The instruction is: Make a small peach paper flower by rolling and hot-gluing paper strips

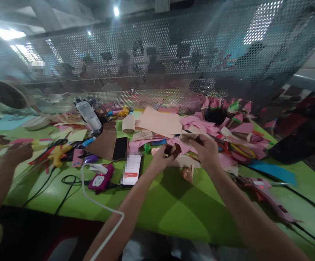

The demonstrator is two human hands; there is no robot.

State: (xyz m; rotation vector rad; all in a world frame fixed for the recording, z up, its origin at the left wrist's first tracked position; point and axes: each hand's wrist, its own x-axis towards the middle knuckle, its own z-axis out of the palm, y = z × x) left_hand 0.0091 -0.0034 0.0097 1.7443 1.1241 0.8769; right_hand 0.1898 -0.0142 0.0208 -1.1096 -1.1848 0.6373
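Brown piece (176,149), pale piece (187,137), in separate hands (160,158) (208,148)

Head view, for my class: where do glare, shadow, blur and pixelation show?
Head view: glare around the bright lamp at the top; head view: shadow on the green table below the left hand and right hand; head view: the perforated panel behind looks soft and hazy, and blocky pixels cover part of the lit phone.

Left forearm (137,201) and right forearm (235,203) bared, stretched forward, angled toward each other. Left grip (162,158) half-curled, pinch formed by thumb and fingers. Right grip (207,148) turned inward, similarly pinched, held near the left, not touching.
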